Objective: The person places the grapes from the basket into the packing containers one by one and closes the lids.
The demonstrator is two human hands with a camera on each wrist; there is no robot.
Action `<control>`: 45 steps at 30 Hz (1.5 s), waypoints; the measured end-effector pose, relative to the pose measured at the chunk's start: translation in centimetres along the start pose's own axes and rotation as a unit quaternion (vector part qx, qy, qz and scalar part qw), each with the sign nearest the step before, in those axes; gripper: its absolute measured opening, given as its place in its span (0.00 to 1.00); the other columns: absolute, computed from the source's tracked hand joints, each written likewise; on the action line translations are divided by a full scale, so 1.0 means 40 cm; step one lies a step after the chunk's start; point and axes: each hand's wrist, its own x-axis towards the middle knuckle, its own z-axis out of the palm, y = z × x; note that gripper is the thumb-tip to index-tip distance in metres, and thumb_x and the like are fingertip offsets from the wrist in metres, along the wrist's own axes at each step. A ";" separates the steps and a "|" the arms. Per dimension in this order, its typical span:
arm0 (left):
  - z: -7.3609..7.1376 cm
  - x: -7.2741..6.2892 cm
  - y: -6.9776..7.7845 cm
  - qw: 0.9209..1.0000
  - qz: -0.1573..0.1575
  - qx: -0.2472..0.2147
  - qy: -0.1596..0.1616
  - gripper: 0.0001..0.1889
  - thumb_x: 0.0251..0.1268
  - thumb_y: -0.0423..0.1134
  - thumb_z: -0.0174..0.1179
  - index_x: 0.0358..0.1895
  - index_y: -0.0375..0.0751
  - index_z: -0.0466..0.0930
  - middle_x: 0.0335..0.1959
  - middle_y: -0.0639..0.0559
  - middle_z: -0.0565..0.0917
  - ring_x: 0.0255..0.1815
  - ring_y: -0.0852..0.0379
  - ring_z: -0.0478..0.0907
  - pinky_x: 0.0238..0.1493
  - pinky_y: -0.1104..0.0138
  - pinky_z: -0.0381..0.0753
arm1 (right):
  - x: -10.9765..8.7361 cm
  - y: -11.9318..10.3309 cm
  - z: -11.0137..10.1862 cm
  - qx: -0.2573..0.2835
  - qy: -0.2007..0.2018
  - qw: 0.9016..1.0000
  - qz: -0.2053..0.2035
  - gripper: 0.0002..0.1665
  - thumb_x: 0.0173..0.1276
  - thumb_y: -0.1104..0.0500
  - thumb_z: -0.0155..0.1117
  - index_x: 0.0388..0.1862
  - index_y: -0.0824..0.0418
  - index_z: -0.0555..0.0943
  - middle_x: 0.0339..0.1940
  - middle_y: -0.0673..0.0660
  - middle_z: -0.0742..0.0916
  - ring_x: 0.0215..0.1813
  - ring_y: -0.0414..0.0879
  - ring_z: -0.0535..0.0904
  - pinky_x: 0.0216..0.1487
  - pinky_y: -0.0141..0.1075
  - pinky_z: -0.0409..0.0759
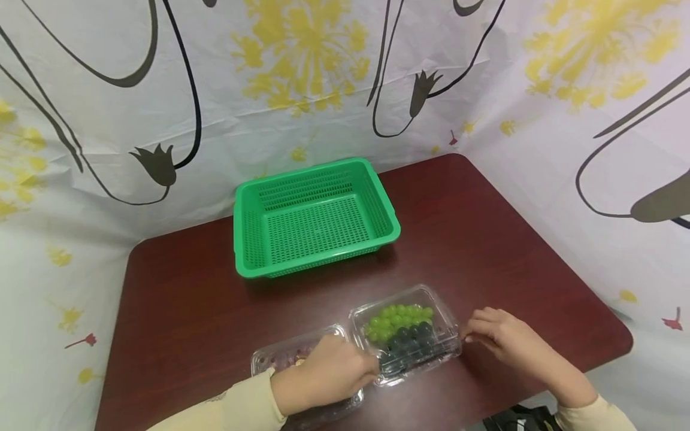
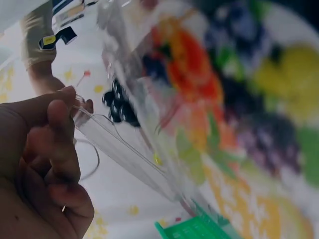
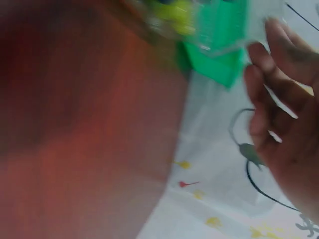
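A clear plastic fruit box (image 1: pixel 401 368) with green grapes (image 1: pixel 399 317) and dark grapes (image 1: pixel 409 338) lies near the table's front. At its front left corner my left hand (image 1: pixel 336 368) pinches the box's thin rim between thumb and forefinger, as the left wrist view shows. My right hand (image 1: pixel 504 335) is at the box's right corner with bent fingers, seeming to pinch its edge; the right wrist view is blurred there. Beneath my left forearm is a second clear box (image 1: pixel 264 359), partly hidden, with dark reddish fruit in it. Blurred printed fruit (image 2: pixel 239 99) fills the left wrist view's right side.
Behind the boxes a green perforated basket (image 1: pixel 318 257) stands on the dark red table (image 1: pixel 178 299), with nothing in it. White cloth with printed flowers (image 1: pixel 302 54) hangs around the table's back and sides. A black item (image 1: pixel 523 419) shows below the front edge.
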 end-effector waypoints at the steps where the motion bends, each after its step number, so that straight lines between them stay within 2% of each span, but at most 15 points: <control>1: 0.005 -0.001 0.002 1.000 0.006 0.022 0.004 0.06 0.60 0.49 0.64 0.26 0.61 0.81 0.16 0.70 0.79 0.12 0.73 0.62 0.14 0.79 0.51 | -0.005 -0.003 0.009 -0.025 0.007 1.000 0.002 0.22 0.78 0.46 0.41 0.31 0.45 0.81 0.28 0.37 0.78 0.30 0.34 0.72 0.34 0.26 0.68; 3: 0.016 0.000 0.006 0.998 0.016 0.063 0.014 0.08 0.58 0.50 0.64 0.22 0.62 0.79 0.12 0.69 0.74 0.11 0.72 0.56 0.13 0.77 0.47 | -0.017 -0.010 0.024 -0.064 0.017 0.998 0.014 0.29 0.79 0.43 0.31 0.30 0.44 0.81 0.27 0.37 0.77 0.30 0.35 0.71 0.31 0.27 0.67; 6: 0.031 0.001 0.009 0.994 0.026 0.098 0.027 0.12 0.54 0.47 0.65 0.17 0.62 0.75 0.09 0.68 0.69 0.11 0.69 0.51 0.12 0.75 0.43 | -0.035 -0.020 0.043 -0.092 0.022 0.995 0.029 0.30 0.80 0.43 0.29 0.30 0.42 0.81 0.26 0.36 0.77 0.29 0.35 0.71 0.30 0.27 0.69; 10: 0.042 0.000 0.014 0.990 0.025 0.133 0.032 0.13 0.45 0.43 0.66 0.14 0.63 0.72 0.07 0.66 0.66 0.11 0.67 0.50 0.11 0.72 0.44 | -0.054 -0.027 0.065 -0.120 0.026 0.992 0.036 0.31 0.81 0.45 0.28 0.30 0.42 0.81 0.25 0.37 0.77 0.30 0.36 0.72 0.39 0.32 0.72; 13: 0.045 -0.003 0.018 0.988 0.021 0.148 0.033 0.13 0.41 0.43 0.67 0.12 0.63 0.72 0.07 0.65 0.66 0.10 0.66 0.51 0.10 0.71 0.44 | -0.064 -0.029 0.078 -0.136 0.033 0.989 0.038 0.32 0.81 0.46 0.26 0.31 0.44 0.82 0.25 0.39 0.77 0.30 0.38 0.74 0.47 0.35 0.71; 20: 0.049 -0.005 0.023 0.989 0.007 0.146 0.027 0.12 0.47 0.50 0.68 0.13 0.65 0.75 0.07 0.66 0.68 0.10 0.66 0.50 0.09 0.70 0.45 | -0.070 -0.029 0.083 -0.142 0.041 0.989 0.025 0.29 0.81 0.46 0.32 0.31 0.48 0.82 0.25 0.42 0.77 0.28 0.41 0.71 0.34 0.33 0.70; 24: 0.048 -0.006 0.024 0.989 0.007 0.150 0.013 0.08 0.42 0.47 0.69 0.16 0.67 0.79 0.09 0.66 0.70 0.09 0.66 0.52 0.07 0.69 0.47 | -0.061 -0.031 0.088 -0.170 0.043 0.985 0.000 0.28 0.82 0.50 0.32 0.29 0.52 0.79 0.24 0.46 0.76 0.28 0.42 0.69 0.32 0.37 0.70; 28: 0.047 -0.007 0.023 0.988 0.018 0.153 0.005 0.09 0.39 0.46 0.69 0.19 0.70 0.80 0.09 0.67 0.70 0.09 0.66 0.51 0.06 0.69 0.47 | -0.043 -0.031 0.101 -0.200 0.076 0.976 -0.037 0.24 0.80 0.57 0.36 0.24 0.57 0.74 0.22 0.49 0.73 0.26 0.44 0.64 0.27 0.36 0.64; 32: 0.048 -0.006 0.020 0.987 0.027 0.158 0.003 0.09 0.40 0.47 0.70 0.21 0.71 0.80 0.09 0.67 0.69 0.09 0.65 0.49 0.07 0.70 0.46 | -0.031 -0.027 0.111 -0.210 0.111 0.970 -0.059 0.21 0.77 0.59 0.40 0.21 0.59 0.69 0.20 0.50 0.71 0.24 0.45 0.61 0.26 0.35 0.59; 36: 0.051 -0.004 0.023 0.984 0.022 0.177 -0.002 0.10 0.48 0.54 0.69 0.16 0.69 0.77 0.07 0.66 0.66 0.09 0.65 0.48 0.07 0.69 0.47 | -0.033 -0.026 0.121 -0.201 0.127 0.969 -0.062 0.20 0.74 0.59 0.43 0.19 0.59 0.69 0.19 0.50 0.71 0.23 0.45 0.61 0.26 0.35 0.58; 38: 0.052 -0.004 0.028 0.982 0.016 0.189 -0.008 0.13 0.48 0.57 0.68 0.14 0.68 0.76 0.07 0.66 0.65 0.09 0.64 0.48 0.07 0.69 0.49 | -0.038 -0.027 0.126 -0.193 0.130 0.971 -0.059 0.19 0.73 0.59 0.44 0.19 0.59 0.69 0.19 0.50 0.71 0.23 0.45 0.62 0.26 0.35 0.59; 41: 0.054 -0.002 0.036 0.977 0.012 0.213 -0.011 0.17 0.47 0.51 0.66 0.09 0.64 0.70 0.06 0.65 0.62 0.10 0.64 0.48 0.08 0.69 0.52 | -0.047 -0.027 0.134 -0.184 0.130 0.973 -0.053 0.18 0.72 0.58 0.45 0.20 0.59 0.70 0.19 0.49 0.72 0.24 0.45 0.62 0.27 0.35 0.59; 45: 0.055 0.000 0.045 0.970 0.022 0.241 0.008 0.18 0.37 0.41 0.62 0.05 0.59 0.61 0.06 0.65 0.59 0.11 0.62 0.46 0.10 0.69 0.53 | -0.056 -0.024 0.141 -0.179 0.129 0.974 -0.044 0.18 0.72 0.58 0.45 0.22 0.59 0.73 0.20 0.49 0.74 0.24 0.45 0.64 0.27 0.35 0.60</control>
